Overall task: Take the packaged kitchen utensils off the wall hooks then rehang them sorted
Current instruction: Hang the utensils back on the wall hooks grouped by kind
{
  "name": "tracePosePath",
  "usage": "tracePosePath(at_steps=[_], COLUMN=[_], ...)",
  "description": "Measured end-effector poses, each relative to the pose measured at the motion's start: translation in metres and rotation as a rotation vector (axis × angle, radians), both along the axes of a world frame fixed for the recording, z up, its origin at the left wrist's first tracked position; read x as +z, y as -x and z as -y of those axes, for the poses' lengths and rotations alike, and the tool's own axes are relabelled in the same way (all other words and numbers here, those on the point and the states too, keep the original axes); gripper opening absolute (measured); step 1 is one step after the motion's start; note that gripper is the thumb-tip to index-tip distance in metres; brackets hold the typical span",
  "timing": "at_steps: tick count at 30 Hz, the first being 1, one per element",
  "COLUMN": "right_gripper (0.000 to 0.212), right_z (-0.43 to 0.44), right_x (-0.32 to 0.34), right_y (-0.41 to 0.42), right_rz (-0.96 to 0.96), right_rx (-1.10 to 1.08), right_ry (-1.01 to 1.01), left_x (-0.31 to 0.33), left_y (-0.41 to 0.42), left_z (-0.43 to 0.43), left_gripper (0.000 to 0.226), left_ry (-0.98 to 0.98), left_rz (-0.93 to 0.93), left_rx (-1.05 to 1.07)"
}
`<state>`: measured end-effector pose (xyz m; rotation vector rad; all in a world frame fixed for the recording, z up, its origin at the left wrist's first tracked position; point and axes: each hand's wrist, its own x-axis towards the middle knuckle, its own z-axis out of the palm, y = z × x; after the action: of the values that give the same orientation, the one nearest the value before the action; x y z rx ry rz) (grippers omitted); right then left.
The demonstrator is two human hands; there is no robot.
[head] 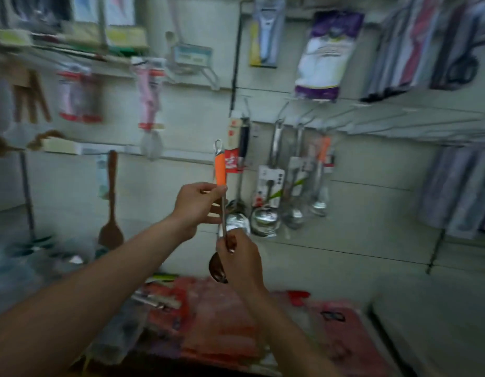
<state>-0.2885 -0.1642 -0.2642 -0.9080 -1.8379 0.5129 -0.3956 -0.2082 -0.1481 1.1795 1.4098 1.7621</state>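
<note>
Grasped in a double grip: long steel spoon with orange handle [220,170], pinched just below the orange by left hand [197,205], clenched near the bowl by right hand [241,262]. Held upright, off the hooks, loop topmost (likely for threading). Open wall just left of hanging packaged steel ladles [265,213].

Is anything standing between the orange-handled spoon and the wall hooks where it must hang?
Nothing visible. The left hand and right hand hold the orange-handled spoon free before the wall; hooks beside it already carry ladles.
</note>
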Motion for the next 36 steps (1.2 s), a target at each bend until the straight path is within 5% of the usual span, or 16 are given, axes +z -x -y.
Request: tracePosePath(at_steps=[4,13,36], right_gripper=[0.034,0.029,0.02], right_z=[-0.04,-0.113,-0.183], right_x=[0.016,0.047,0.057], right_y=[-0.079,-0.17,-0.19], right_rz=[-0.066,-0.164,-0.261], right_rx=[-0.107,-0.218,-0.232], right_ry=[-0.033,-0.053,-0.124], left_x=[0.016,0.052,0.072], left_y=[-0.081,-0.176,-0.206], left_z=[-0.052,-0.14,-0.205], left_gripper=[0.024,0.023,0.018], left_ry=[-0.023,-0.048,-0.068], left_rz=[-0.055,-0.132,-0.175], left_rx=[-0.096,-0.191,-0.21])
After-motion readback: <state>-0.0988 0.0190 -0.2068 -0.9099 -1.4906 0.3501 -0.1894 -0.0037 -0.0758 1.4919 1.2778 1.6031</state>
